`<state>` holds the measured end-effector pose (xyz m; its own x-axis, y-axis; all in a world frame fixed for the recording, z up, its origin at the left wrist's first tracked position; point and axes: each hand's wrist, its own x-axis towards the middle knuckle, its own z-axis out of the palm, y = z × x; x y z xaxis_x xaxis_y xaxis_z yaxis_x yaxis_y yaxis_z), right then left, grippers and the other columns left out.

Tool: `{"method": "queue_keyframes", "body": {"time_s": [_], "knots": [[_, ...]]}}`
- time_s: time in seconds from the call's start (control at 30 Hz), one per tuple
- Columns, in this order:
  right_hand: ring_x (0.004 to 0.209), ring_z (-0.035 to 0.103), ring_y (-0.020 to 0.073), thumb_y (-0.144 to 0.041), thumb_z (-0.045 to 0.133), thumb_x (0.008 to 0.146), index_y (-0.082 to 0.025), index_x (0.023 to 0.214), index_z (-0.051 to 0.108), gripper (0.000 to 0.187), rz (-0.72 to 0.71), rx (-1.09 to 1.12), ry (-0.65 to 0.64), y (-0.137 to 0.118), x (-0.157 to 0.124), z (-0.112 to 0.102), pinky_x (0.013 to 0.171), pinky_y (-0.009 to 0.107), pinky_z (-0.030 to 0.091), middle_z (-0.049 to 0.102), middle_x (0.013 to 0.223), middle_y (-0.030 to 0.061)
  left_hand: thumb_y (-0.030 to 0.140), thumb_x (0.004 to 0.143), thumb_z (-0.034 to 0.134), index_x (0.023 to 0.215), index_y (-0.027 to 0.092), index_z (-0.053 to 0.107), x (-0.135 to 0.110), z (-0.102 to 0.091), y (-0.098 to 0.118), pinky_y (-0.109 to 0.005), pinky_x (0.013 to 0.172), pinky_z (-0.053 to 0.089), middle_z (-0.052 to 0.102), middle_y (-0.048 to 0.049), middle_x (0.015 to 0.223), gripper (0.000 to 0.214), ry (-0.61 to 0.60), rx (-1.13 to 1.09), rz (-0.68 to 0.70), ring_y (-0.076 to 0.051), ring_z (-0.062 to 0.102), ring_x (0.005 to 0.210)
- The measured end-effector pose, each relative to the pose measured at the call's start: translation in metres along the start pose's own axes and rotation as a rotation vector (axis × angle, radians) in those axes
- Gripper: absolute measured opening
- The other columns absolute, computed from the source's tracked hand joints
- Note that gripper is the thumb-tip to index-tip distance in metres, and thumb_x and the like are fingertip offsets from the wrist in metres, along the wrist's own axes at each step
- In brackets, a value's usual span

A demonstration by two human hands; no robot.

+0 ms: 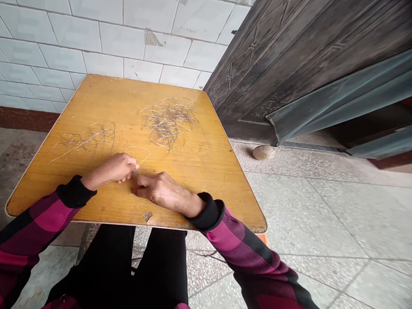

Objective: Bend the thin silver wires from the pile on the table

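My left hand is closed in a pinch just above the table's near half. A thin wire comes out of its fingertips and curves in a loop over the wood. My right hand is closed too, its fingertips almost meeting the left ones. A small greyish bit shows between the two hands, too small to name; what the right fingers grip is hidden. To the left lies a loose group of bent wires. Farther back, a tangled pile of thin wires is spread out.
The yellow wooden table has a chipped patch at its near edge. White wall tiles rise behind it. On the right stand a dark carved door and a grey-green curtain. A round pale object lies on the floor.
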<state>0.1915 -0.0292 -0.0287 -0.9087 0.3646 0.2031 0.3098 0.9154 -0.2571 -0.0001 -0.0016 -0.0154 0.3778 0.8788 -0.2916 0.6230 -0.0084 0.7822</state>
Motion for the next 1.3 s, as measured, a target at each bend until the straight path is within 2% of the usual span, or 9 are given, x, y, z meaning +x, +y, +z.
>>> {"method": "queue_keyframes", "body": {"time_s": [0.2,0.37,0.47,0.63,0.83,0.97,1.13,1.2,1.3], "knots": [[0.061,0.045,0.0082,-0.015,0.04,0.1,-0.015,0.097,0.065,0.025,-0.069,-0.146,-0.006,0.0,0.0,0.003,0.051,0.026,0.027,0.061,0.091,0.0036,0.017,0.086,0.044,0.055,0.018,0.048,0.0,0.0,0.002,-0.02,0.034,0.031,0.05,0.0034,0.046,0.031,-0.003,0.046,-0.012,-0.007,0.042,0.031],[0.074,0.056,0.011,-0.028,0.049,0.099,-0.015,0.099,0.067,0.023,-0.044,-0.016,0.024,0.007,-0.002,-0.01,0.058,0.024,0.037,0.065,0.094,0.0055,0.022,0.085,0.05,0.049,0.019,0.046,-0.003,0.0,0.004,-0.021,0.035,0.032,0.049,0.0035,0.043,0.036,0.01,0.043,-0.016,-0.009,0.044,0.032],[0.077,0.061,0.0126,-0.035,0.051,0.098,-0.015,0.102,0.068,0.027,0.025,0.07,0.104,0.015,-0.006,-0.02,0.064,0.024,0.043,0.066,0.094,0.0067,0.027,0.085,0.052,0.049,0.019,0.046,-0.004,0.0,0.0,-0.021,0.036,0.033,0.052,0.0026,0.043,0.037,0.043,0.058,-0.02,-0.01,0.046,0.032],[0.073,0.061,0.0133,-0.034,0.05,0.098,-0.013,0.093,0.07,0.029,0.2,0.07,0.297,0.032,-0.014,-0.033,0.067,0.025,0.044,0.066,0.083,0.0065,0.029,0.084,0.056,0.048,0.019,0.048,-0.008,-0.014,-0.002,-0.022,0.04,0.032,0.052,0.003,0.041,0.039,0.194,0.132,0.067,-0.01,0.045,0.032],[0.072,0.059,0.0125,-0.029,0.057,0.094,-0.014,0.086,0.069,0.02,0.366,0.117,0.412,0.042,-0.02,-0.044,0.068,0.025,0.043,0.065,0.08,0.0048,0.032,0.083,0.057,0.048,0.019,0.049,-0.012,-0.04,-0.005,-0.024,0.048,0.034,0.052,0.0033,0.043,0.038,0.537,0.199,0.203,-0.01,0.047,0.04],[0.07,0.058,0.0116,-0.022,0.06,0.091,-0.014,0.084,0.068,0.014,0.341,0.179,0.366,0.043,-0.021,-0.045,0.066,0.025,0.043,0.064,0.079,0.0039,0.033,0.082,0.057,0.057,0.02,0.057,-0.006,-0.045,-0.016,-0.026,0.054,0.037,0.059,0.0018,0.051,0.028,0.653,0.269,0.215,-0.013,0.052,0.047],[0.077,0.06,0.0127,-0.024,0.062,0.091,-0.015,0.093,0.069,0.012,0.164,0.287,0.151,0.025,-0.016,-0.036,0.07,0.026,0.046,0.065,0.088,0.0051,0.03,0.079,0.059,0.064,0.021,0.062,-0.002,-0.048,-0.02,-0.027,0.059,0.04,0.062,0.0018,0.056,0.018,0.699,0.328,0.187,-0.014,0.056,0.054],[0.082,0.061,0.0137,-0.025,0.062,0.091,-0.015,0.099,0.068,0.014,0.12,0.277,0.075,0.014,-0.013,-0.029,0.073,0.027,0.047,0.064,0.097,0.0066,0.031,0.079,0.058,0.066,0.022,0.063,-0.005,-0.057,-0.021,-0.027,0.06,0.041,0.062,0.0018,0.058,0.017,0.759,0.322,0.157,-0.015,0.057,0.057],[0.084,0.061,0.0144,-0.026,0.06,0.092,-0.015,0.102,0.067,0.016,0.095,0.187,-0.005,0.0,-0.008,-0.017,0.071,0.027,0.048,0.062,0.107,0.0083,0.032,0.081,0.058,0.072,0.02,0.066,-0.012,-0.081,-0.029,-0.028,0.061,0.042,0.064,0.0006,0.063,0.017,0.933,0.261,0.1,-0.016,0.059,0.06]]}}
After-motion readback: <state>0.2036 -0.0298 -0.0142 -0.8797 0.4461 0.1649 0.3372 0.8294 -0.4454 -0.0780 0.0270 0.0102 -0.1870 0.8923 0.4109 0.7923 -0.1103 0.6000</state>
